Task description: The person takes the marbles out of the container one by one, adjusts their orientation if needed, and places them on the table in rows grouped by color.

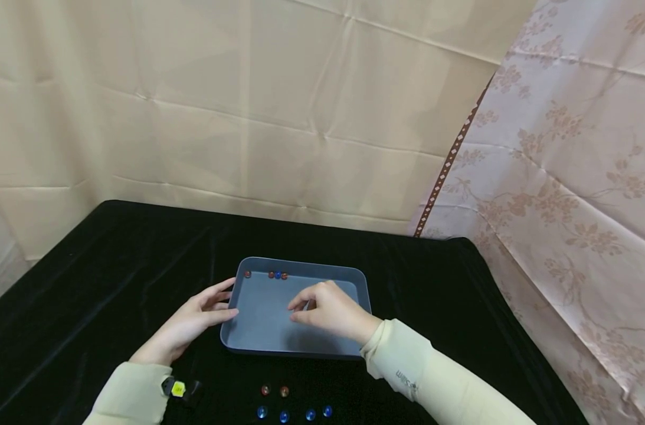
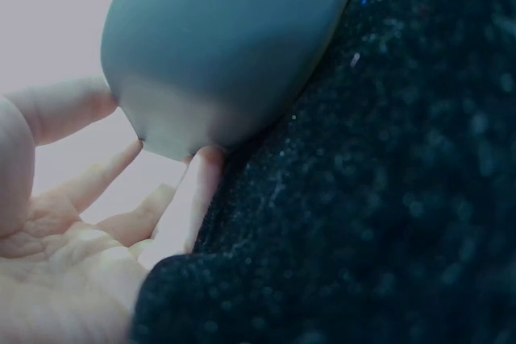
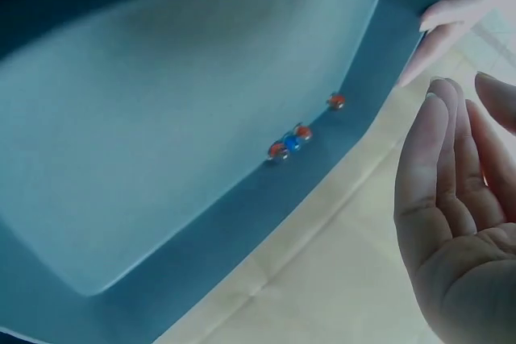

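Note:
A blue-grey tray [image 1: 264,316] lies on the black cloth. My left hand [image 1: 197,319] grips its left side, thumb on the rim and fingers along the outside; the left wrist view shows the fingertips [image 2: 211,157] touching the tray wall. Above the tray's middle hovers my right hand [image 1: 330,310], fingers bent and nothing visible between them and the thumb. Along the tray's far wall sit three reddish marbles [image 1: 247,274] and one blue marble [image 1: 278,275]; two of the reddish ones flank the blue one, and the third lies apart to the left.
In front of the tray, two reddish marbles [image 1: 284,391] and several blue marbles [image 1: 310,414] lie on the black cloth [image 1: 141,265]. A cream curtain [image 1: 221,118] hangs behind the table, and a floral curtain [image 1: 577,177] hangs at the right.

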A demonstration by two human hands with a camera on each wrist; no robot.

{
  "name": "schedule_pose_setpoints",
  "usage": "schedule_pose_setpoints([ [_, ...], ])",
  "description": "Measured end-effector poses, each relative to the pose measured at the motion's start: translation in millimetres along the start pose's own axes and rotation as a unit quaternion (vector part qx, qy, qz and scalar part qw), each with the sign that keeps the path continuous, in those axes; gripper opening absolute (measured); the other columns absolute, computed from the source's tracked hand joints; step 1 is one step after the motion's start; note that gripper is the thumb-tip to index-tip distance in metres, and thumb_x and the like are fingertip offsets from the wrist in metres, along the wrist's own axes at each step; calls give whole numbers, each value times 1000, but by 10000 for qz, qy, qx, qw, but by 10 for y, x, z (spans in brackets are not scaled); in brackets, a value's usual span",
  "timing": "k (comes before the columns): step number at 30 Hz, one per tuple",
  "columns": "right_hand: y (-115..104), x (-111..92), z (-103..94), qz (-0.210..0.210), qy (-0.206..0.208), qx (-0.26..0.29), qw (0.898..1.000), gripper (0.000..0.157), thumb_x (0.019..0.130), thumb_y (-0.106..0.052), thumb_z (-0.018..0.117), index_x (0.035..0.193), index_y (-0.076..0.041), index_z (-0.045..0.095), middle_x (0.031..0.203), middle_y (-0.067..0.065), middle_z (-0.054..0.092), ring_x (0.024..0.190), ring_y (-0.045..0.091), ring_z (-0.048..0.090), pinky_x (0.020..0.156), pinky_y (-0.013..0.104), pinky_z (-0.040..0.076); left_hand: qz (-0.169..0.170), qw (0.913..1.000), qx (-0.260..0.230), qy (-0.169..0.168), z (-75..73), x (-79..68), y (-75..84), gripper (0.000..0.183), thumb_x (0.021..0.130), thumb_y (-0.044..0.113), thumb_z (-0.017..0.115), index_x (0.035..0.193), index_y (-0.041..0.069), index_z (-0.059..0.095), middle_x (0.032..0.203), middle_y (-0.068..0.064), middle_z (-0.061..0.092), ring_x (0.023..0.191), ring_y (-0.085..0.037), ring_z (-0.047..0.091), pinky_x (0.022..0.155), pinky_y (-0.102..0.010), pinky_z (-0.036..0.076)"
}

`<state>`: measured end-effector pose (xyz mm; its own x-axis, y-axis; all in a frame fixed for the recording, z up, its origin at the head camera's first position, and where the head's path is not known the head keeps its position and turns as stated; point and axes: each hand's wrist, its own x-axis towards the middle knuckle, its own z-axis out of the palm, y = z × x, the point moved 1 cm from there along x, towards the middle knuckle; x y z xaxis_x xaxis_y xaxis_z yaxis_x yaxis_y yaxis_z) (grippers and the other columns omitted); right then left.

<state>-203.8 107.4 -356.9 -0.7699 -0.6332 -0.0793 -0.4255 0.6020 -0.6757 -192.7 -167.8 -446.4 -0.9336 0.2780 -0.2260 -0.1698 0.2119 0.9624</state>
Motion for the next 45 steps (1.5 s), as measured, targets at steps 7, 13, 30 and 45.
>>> schedule_pose_setpoints([
  [7, 45, 107, -40, 148, 75, 43, 9999, 20, 92, -14, 68, 108, -4, 74, 106, 8, 76, 76, 8, 64, 66, 19, 54, -6, 10000, -24, -25, -17, -4, -7, 73, 98, 25, 61, 159, 15, 21, 153, -28, 34, 128, -35, 53, 107, -59, 42],
  [13, 98, 197, -77, 282, 203, 18, 9994, 21, 92, -16, 68, 108, -4, 74, 99, 3, 74, 79, 8, 63, 68, 20, 54, 28, 10000, -18, -48, -22, -7, -4, 73, 98, 25, 60, 159, 14, 21, 153, -28, 34, 129, -36, 53, 108, -60, 41],
  [30, 288, 430, -104, 887, 485, 505, 9936, 23, 93, -16, 68, 110, -2, 73, 94, 3, 73, 76, 16, 66, 69, 25, 55, -18, 10000, -19, -32, -2, -10, -6, 73, 98, 24, 60, 158, 14, 21, 153, -28, 33, 129, -37, 53, 108, -61, 40],
  [45, 519, 596, -22, 1174, 732, 858, 9867, 23, 92, -12, 68, 112, -3, 72, 92, 6, 72, 76, 20, 68, 71, 30, 59, 29, 10000, -31, -65, 0, -10, 8, 72, 98, 24, 60, 158, 14, 21, 153, -28, 34, 129, -37, 53, 107, -61, 41],
])
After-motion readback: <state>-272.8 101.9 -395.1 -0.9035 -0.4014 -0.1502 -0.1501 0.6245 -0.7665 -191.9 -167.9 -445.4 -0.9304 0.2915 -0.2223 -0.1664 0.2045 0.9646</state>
